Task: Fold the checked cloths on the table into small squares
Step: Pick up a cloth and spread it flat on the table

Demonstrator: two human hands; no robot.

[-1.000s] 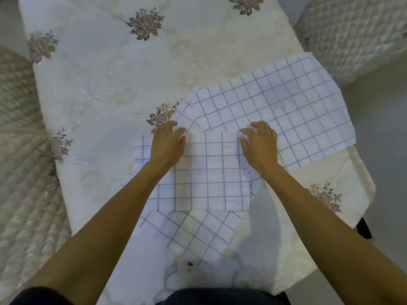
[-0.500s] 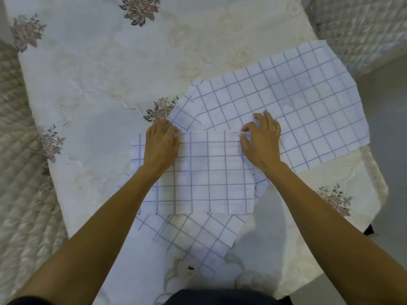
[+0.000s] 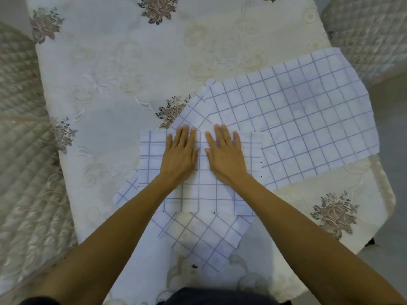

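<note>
A folded white cloth with blue checks (image 3: pixel 204 194) lies square to me near the table's front. My left hand (image 3: pixel 179 157) and my right hand (image 3: pixel 224 157) press flat on its far half, side by side, fingers straight, almost touching. Under it lies a larger checked cloth (image 3: pixel 304 119), spread out to the right and back. A corner of checked cloth (image 3: pixel 204 236) sticks out below the folded one toward me, and a small bit shows at its left.
The table wears a cream embroidered tablecloth (image 3: pixel 110 84) with brown flower patches. Quilted chair seats stand at the left (image 3: pixel 19 150) and at the far right (image 3: pixel 370 34). The table's right edge drops off near the big cloth's end.
Both hands have slid inward from the folded cloth's far corners to its middle and now lie flat side by side. The camera has shifted a little.
</note>
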